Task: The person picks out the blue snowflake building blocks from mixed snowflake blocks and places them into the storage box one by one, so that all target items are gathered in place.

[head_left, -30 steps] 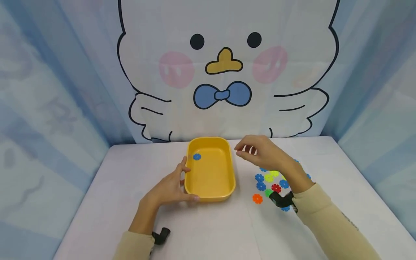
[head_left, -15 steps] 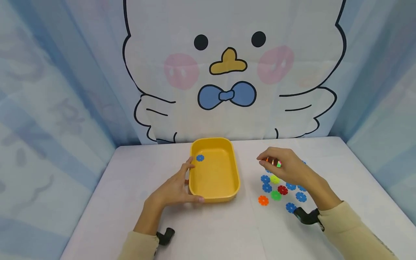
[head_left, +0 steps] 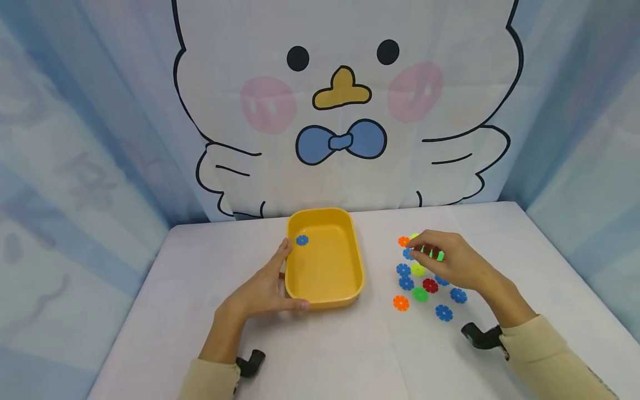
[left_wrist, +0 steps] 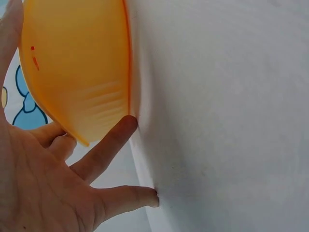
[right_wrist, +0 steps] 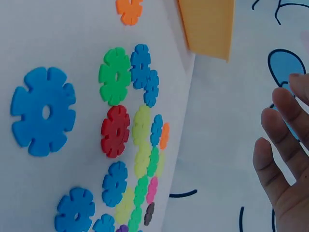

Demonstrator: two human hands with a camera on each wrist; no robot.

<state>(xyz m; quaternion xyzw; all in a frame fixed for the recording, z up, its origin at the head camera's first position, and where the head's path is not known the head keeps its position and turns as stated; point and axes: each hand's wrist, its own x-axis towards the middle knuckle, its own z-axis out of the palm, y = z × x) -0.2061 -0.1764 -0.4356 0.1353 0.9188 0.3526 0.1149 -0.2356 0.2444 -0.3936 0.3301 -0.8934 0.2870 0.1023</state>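
At a white table (head_left: 345,355), a left hand (head_left: 255,286) grips the near left corner of a yellow tray (head_left: 327,272), thumb along the near rim, other fingers at the left side. A blue disc (head_left: 302,240) lies inside, toward the tray's far left corner. The tray looks like thin, stiff plastic, probably light enough to skid if pushed; its rim and corners seem the best places to take hold. To the right, well apart from the tray, lies a loose scatter of notched discs, among them an orange disc (head_left: 401,303) nearest the tray's side, a green disc (head_left: 420,294) and a red disc (head_left: 430,285). Flat and apparently light, stiff and rather slick, the discs look hard to lift from above; a fingertip pinch on opposite edges should suit, notches giving purchase. Over the far part of the scatter hangs a right hand (head_left: 452,261), fingers loosely curved, with no disc visible between them and the thumb.
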